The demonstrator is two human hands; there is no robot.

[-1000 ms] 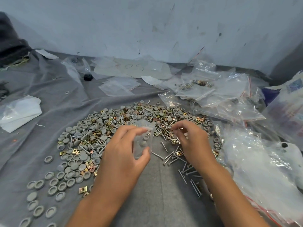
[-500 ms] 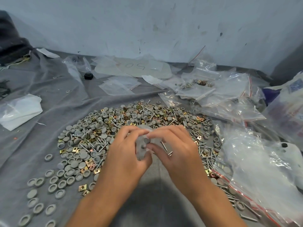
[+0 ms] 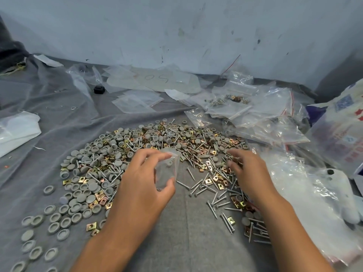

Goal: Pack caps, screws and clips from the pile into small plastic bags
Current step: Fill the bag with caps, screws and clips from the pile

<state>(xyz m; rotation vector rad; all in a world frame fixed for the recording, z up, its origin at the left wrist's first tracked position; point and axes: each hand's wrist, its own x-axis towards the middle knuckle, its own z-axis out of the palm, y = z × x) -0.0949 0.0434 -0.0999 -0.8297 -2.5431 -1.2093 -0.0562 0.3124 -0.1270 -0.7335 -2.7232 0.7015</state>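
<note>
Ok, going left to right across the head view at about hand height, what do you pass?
Loose round grey plastic caps → left hand holding a small clear plastic bag → scattered silver metal screws → right hand over the pile → large crumpled clear plastic bag.

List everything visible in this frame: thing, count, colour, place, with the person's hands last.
caps: many, grey, left and far part of the pile
clips: many, gold, mixed through the pile
screws: many, silver, mostly right part
small bag: one, clear, in the left hand, a grey cap inside
empty bags: several, clear, far centre
filled bags: heap, clear, far right
cloth: one, grey, under everything
left hand: holds the small bag
right hand: fingers spread, over screws and clips
</note>
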